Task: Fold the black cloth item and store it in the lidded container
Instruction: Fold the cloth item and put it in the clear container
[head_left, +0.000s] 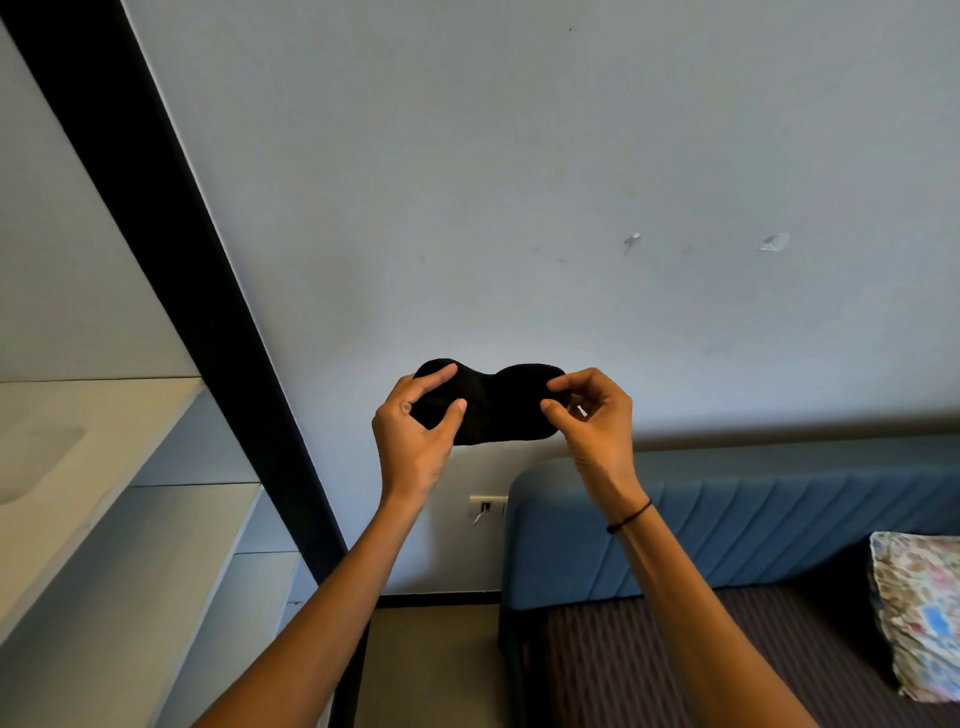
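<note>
A black cloth item (493, 402), shaped like a sleep mask with two rounded lobes, is held up in the air in front of the pale wall. My left hand (415, 431) grips its left lobe between thumb and fingers. My right hand (597, 415) pinches its right end with thumb and fingertips. The cloth is spread flat between both hands, unfolded. No lidded container is in view.
A bed with a blue padded headboard (753, 525), dark striped cover (649, 660) and a floral pillow (919, 613) lies at lower right. Pale shelves (104, 467) with a black frame (208, 312) stand at left. A wall socket (487, 506) sits below the hands.
</note>
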